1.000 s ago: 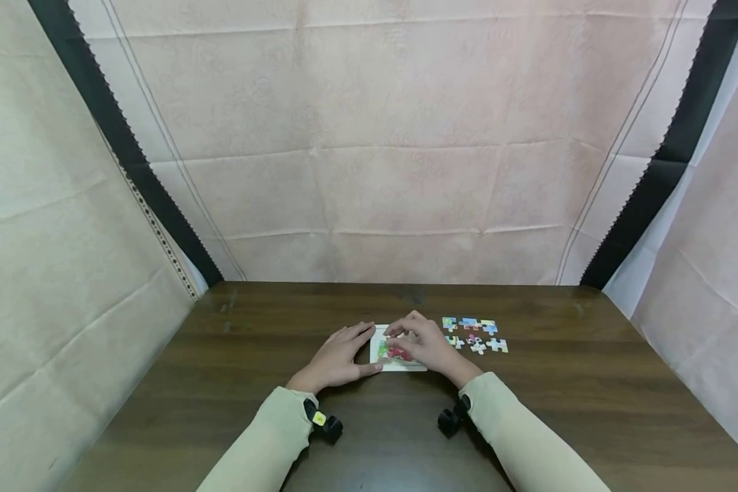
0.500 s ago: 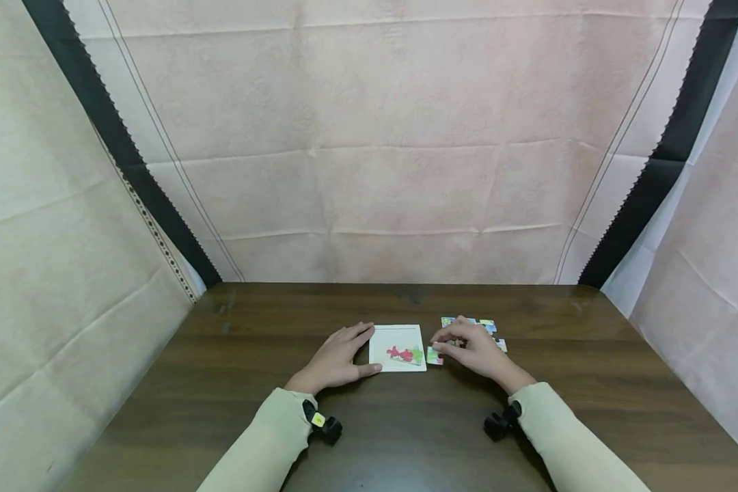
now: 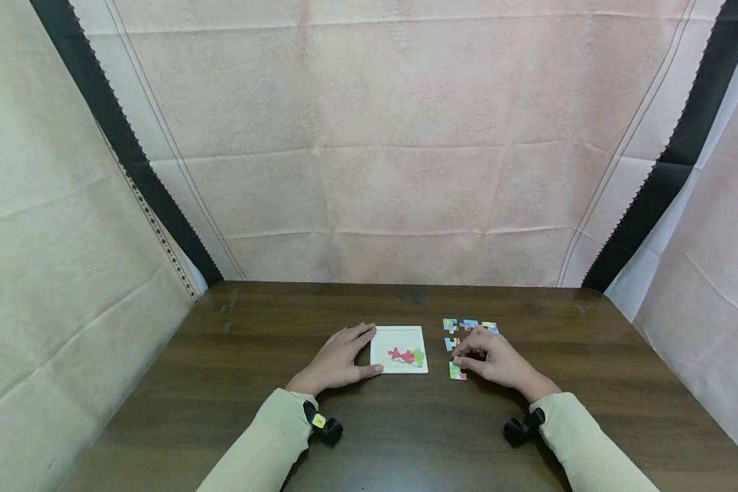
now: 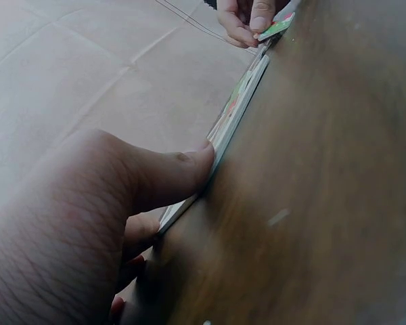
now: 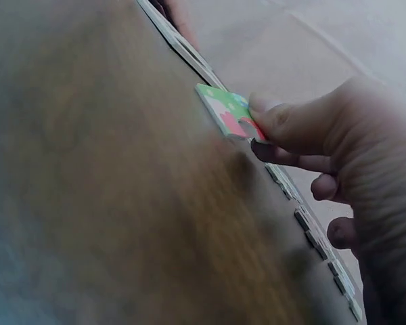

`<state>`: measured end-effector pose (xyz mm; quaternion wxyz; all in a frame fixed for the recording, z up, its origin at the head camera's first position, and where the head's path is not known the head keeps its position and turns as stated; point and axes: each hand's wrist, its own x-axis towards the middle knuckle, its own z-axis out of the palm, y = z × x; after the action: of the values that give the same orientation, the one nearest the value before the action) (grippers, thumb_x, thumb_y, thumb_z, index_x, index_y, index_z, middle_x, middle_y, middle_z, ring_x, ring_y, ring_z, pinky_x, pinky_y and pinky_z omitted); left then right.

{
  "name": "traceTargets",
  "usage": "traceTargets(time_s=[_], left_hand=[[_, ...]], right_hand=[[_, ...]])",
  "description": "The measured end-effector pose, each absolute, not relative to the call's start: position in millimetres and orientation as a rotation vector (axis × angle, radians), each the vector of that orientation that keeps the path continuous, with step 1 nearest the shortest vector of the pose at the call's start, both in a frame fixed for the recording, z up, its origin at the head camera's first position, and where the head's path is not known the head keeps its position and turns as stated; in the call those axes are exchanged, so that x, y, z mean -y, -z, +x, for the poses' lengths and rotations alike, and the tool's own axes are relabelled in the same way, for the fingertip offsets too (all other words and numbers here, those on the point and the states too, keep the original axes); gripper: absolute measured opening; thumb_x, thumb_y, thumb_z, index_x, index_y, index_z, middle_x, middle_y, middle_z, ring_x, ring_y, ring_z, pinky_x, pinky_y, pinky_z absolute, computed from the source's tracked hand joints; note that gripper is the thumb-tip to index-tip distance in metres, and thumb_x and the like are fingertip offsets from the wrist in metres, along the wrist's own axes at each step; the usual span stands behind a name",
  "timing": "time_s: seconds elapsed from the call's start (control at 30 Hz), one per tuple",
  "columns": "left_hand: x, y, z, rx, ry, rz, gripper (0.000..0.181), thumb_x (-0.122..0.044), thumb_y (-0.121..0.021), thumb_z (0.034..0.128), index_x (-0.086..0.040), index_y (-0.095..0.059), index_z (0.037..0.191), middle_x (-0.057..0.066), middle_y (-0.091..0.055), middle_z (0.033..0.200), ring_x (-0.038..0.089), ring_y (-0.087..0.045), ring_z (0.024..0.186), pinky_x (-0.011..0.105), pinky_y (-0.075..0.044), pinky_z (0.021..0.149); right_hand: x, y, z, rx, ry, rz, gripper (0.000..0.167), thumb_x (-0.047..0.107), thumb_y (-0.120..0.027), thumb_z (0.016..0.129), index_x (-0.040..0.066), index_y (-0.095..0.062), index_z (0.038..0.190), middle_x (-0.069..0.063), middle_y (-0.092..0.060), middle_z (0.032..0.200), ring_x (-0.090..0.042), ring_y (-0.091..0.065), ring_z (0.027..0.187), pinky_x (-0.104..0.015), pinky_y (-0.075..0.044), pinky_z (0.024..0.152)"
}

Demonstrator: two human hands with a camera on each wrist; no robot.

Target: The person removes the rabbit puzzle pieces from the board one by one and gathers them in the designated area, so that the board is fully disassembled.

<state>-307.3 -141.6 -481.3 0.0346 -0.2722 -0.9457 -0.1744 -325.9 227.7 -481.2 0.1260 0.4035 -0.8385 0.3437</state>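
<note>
A white square puzzle tray (image 3: 395, 336) lies on the table, with a pink-and-green patch (image 3: 408, 357) in its lower right part. My left hand (image 3: 338, 359) rests against the tray's left side, fingers extended at the far end and the thumb at the near corner. To the right of the tray, my right hand (image 3: 498, 359) pinches a green-and-pink puzzle piece (image 5: 227, 115) between thumb and fingers. In the right wrist view that piece is tilted, held just above the table. Other puzzle pieces (image 3: 450, 324) lie beyond the right hand, which hides some of them.
The brown wooden table (image 3: 283, 314) runs back to a pale fabric wall (image 3: 393, 171). Similar fabric panels stand at both sides, with black strips (image 3: 664, 150) along the corners.
My right hand has left the tray and moved right to the loose pieces, and now holds the green-and-pink puzzle piece. My left hand has stayed at the tray.
</note>
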Motion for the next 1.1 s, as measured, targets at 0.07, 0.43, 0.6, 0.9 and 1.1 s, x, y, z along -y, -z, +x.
traceTargets(time_s=[0.07,0.43,0.6,0.9,1.1], left_hand=[[142,482,-306,2.906,0.538,-0.835,0.088,-0.066,-0.056,0.0925,-0.011,-0.034,0.158,0.004,-0.031,0.163,0.022,-0.026,0.150,0.047,-0.019,0.122],[140,487,-304,2.913,0.544,-0.844,0.088,-0.067,-0.056,0.0922,-0.012,-0.035,0.158,0.005,-0.031,0.163,0.023,-0.027,0.150,0.047,-0.019,0.122],[140,481,-308,2.894,0.531,-0.844,0.087,-0.065,-0.057,0.0928,-0.012,-0.034,0.158,0.005,-0.031,0.163,0.023,-0.026,0.150,0.048,-0.020,0.121],[140,481,-307,2.920,0.530,-0.845,0.089,-0.067,-0.056,0.0924,-0.012,-0.032,0.159,0.003,-0.029,0.164,0.023,-0.025,0.151,0.047,-0.019,0.121],[141,482,-308,2.920,0.519,-0.829,0.090,-0.068,-0.054,0.0926,-0.013,-0.032,0.159,0.002,-0.029,0.164,0.022,-0.024,0.151,0.047,-0.019,0.122]], right_hand=[[-228,483,-326,2.446,-0.987,1.182,0.011,0.016,-0.079,0.089,0.025,-0.078,0.095,0.013,-0.065,0.093,-0.010,-0.055,0.084,-0.027,-0.049,0.065],[-229,493,-330,2.396,-0.848,1.251,0.015,0.014,-0.080,0.088,0.028,-0.076,0.092,0.018,-0.067,0.090,-0.009,-0.054,0.085,-0.032,-0.043,0.073],[-229,489,-335,2.408,-0.837,1.223,0.014,0.018,-0.079,0.089,0.031,-0.075,0.092,0.021,-0.065,0.090,-0.006,-0.052,0.085,-0.031,-0.043,0.075],[-229,489,-332,2.408,-0.857,1.228,0.011,0.018,-0.078,0.090,0.028,-0.075,0.093,0.019,-0.066,0.091,-0.009,-0.054,0.080,-0.028,-0.040,0.070],[-227,488,-333,2.415,-0.859,1.217,0.011,0.018,-0.078,0.090,0.029,-0.075,0.093,0.020,-0.067,0.092,-0.010,-0.054,0.082,-0.028,-0.041,0.069]])
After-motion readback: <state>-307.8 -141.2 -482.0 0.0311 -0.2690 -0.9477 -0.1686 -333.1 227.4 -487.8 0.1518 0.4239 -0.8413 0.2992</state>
